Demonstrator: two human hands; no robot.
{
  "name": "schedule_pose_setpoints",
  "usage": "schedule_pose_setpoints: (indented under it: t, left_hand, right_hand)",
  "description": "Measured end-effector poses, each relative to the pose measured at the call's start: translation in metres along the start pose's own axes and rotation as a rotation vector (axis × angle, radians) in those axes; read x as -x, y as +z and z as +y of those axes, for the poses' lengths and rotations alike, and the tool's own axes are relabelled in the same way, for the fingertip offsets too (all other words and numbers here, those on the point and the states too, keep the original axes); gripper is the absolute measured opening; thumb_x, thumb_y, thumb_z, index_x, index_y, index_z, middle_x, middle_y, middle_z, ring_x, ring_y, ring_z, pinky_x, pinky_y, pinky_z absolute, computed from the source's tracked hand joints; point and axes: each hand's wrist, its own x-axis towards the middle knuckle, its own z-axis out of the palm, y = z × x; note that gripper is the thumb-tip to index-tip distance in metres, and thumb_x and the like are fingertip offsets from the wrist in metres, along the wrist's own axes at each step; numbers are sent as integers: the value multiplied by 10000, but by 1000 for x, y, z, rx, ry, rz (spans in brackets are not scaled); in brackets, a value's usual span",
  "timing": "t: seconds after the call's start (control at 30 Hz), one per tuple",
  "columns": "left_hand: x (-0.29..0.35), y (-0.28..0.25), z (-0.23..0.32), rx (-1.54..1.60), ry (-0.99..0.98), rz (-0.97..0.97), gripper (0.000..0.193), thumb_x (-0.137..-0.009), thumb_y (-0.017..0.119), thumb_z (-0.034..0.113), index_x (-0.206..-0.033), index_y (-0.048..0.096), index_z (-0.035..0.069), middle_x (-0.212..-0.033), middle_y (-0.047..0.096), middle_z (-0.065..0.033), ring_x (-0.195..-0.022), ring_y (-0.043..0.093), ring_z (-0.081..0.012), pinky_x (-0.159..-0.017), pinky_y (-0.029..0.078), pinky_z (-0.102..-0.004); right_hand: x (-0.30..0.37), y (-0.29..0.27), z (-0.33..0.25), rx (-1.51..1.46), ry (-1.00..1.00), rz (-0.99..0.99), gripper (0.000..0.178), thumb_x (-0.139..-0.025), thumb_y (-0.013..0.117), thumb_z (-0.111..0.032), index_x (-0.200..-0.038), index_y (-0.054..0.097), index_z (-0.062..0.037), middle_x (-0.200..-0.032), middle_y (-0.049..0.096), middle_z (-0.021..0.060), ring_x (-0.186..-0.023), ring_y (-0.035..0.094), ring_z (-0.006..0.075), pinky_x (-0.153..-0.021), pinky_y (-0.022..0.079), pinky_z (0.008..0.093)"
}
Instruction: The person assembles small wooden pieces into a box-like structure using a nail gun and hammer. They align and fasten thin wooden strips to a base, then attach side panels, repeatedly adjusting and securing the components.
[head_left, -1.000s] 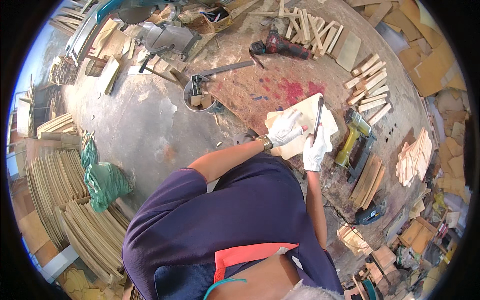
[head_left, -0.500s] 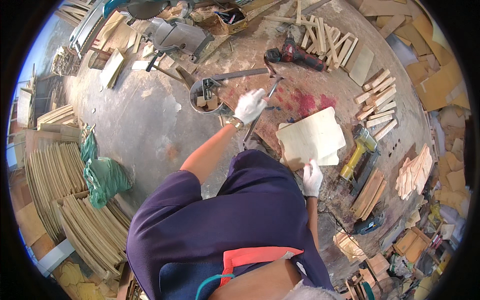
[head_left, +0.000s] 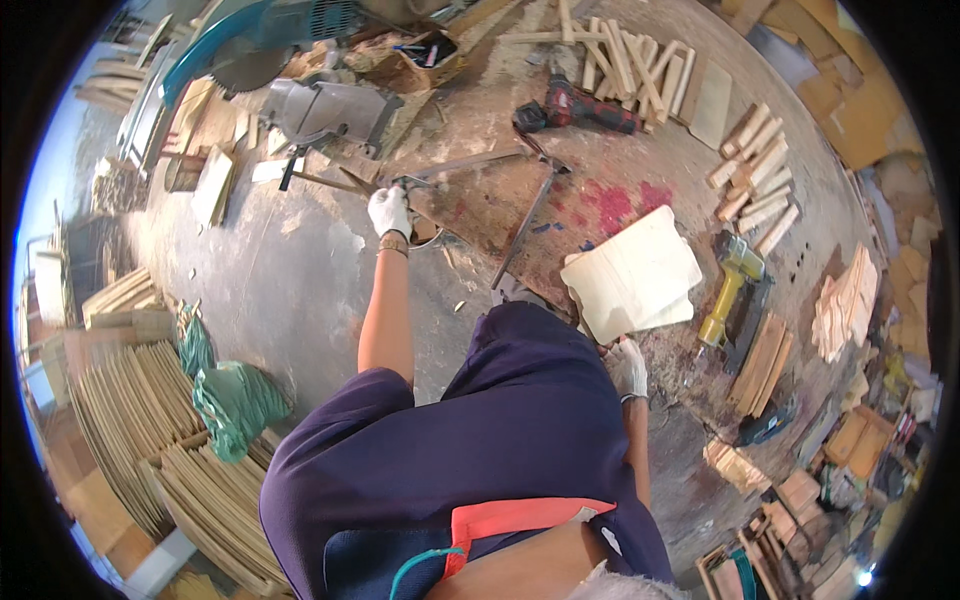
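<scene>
Stretching out in the head view, the person's left hand [head_left: 390, 212] is covering part of the bucket [head_left: 430, 240], its fingers lying near a metal piece [head_left: 410, 182] by the rim. Whether they are closing on anything cannot be told, since the back of the hand is hiding them. The right hand [head_left: 628, 368] is resting low, just beside the near edge of the boards [head_left: 632, 275]; its fingers are curling, but whether they are pinching anything or touching the boards is not showing clearly. The boards are lying slightly askew, one on another, on the stained panel [head_left: 600, 200], and a careless nudge from the right hand could be sliding the top one off. Left of them, the bar [head_left: 530, 225] is lying slantwise, its near end apparently sticking out past the panel's edge, close to the leg [head_left: 510, 340]; a knock there could be tipping it down. Any sharp edge at the bucket could be snagging the left hand, its fingers being partly out of sight. The nail gun [head_left: 733, 285] is lying just right of the boards, so boards shifting that way could be bumping it.
</scene>
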Motion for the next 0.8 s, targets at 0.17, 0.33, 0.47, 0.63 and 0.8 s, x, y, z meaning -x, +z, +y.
schedule_pose_setpoints:
  t: [0.17,0.33,0.47,0.63,0.8]
  left_hand:
    - [-37,25,11,252,24,160,181,-876,616,85,-745,493,62,-663,520,-16,-541,453,-131,-475,359,-321]
    - [-17,44,46,-241,38,200,335,-892,617,245,-1058,561,-40,-921,632,-154,-767,612,-288,-707,520,-428]
    - [52,71,67,-515,410,49,481,-940,626,301,-1278,564,-35,-1076,644,-163,-922,612,-272,-848,508,-400]
    - [154,113,71,-64,-280,-999,500,-1020,597,370,-1380,577,24,-1167,661,-65,-951,619,-140,-836,509,-307]
    - [189,114,76,-80,-264,-1085,401,-994,661,302,-1254,662,-4,-1098,701,-55,-896,646,-117,-816,526,-281]
  right_hand:
    - [12,18,-10,-167,-17,-74,346,-994,638,-371,-1096,617,-41,-910,658,67,-732,624,188,-671,532,339]
    - [35,53,-52,70,-290,-103,336,-1002,636,-376,-986,652,-41,-682,595,32,-538,533,135,-531,471,316]
    - [54,98,-86,328,-462,84,318,-996,653,-317,-891,678,-18,-634,582,25,-494,511,109,-490,424,300]
    - [69,150,-82,507,-662,-2,352,-972,683,-350,-967,709,1,-634,600,26,-513,544,99,-484,426,282]
    - [61,135,-72,1090,-900,-86,363,-940,697,-365,-1007,641,-13,-689,635,118,-594,618,257,-571,488,376]
